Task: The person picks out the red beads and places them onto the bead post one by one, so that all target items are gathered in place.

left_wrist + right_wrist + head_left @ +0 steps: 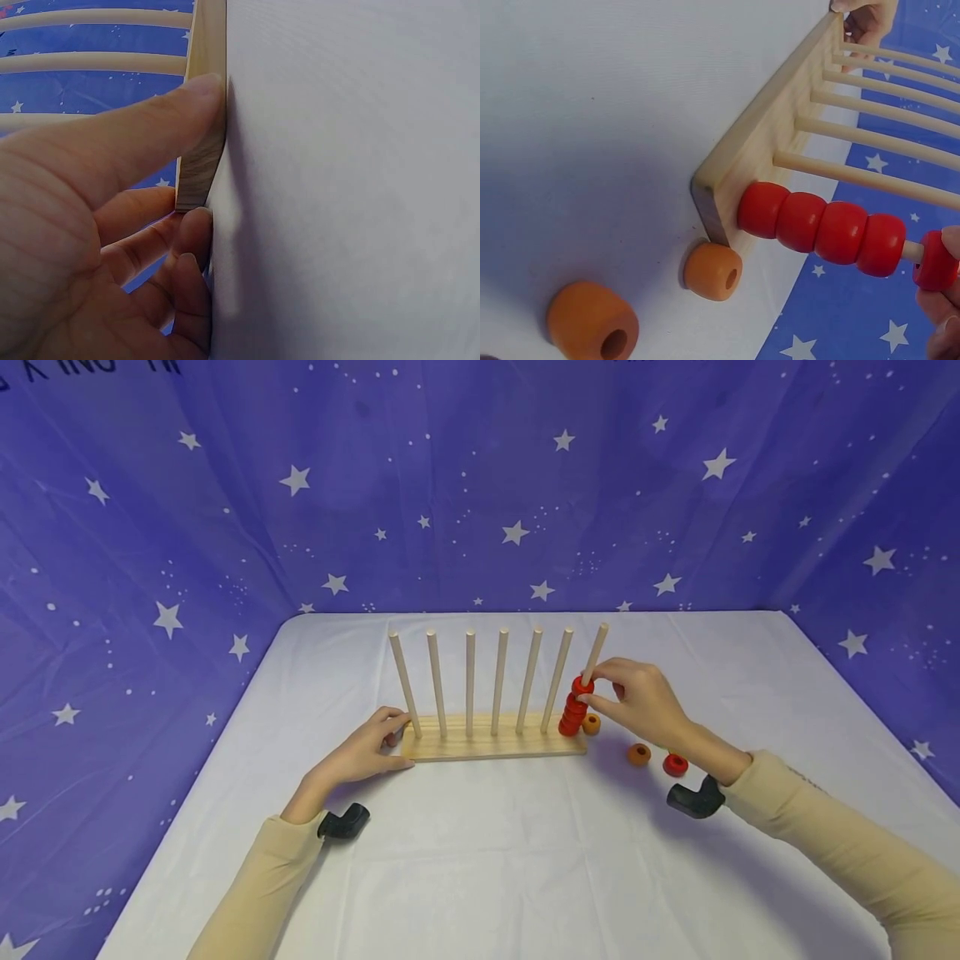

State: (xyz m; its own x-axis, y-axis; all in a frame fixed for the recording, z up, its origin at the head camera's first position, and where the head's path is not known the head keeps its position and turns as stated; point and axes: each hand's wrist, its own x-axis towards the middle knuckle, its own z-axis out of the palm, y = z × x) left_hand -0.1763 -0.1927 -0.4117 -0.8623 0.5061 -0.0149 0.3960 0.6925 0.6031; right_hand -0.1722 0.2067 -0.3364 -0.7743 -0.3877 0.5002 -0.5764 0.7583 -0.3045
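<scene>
A wooden peg rack with a row of upright pegs stands on the white table. My left hand holds its left end, the thumb along the front edge and the fingers bent at the end face. Around the rightmost peg are several stacked red beads. Just above that stack, my right hand pinches another red bead between thumb and fingers. The peg passes through this bead, and a short gap parts it from the stack. The other pegs carry no beads.
One orange bead lies close against the rack's right end. Farther right are a second orange bead and a loose red bead, below my right forearm. A purple star-patterned cloth hangs behind and beside the table.
</scene>
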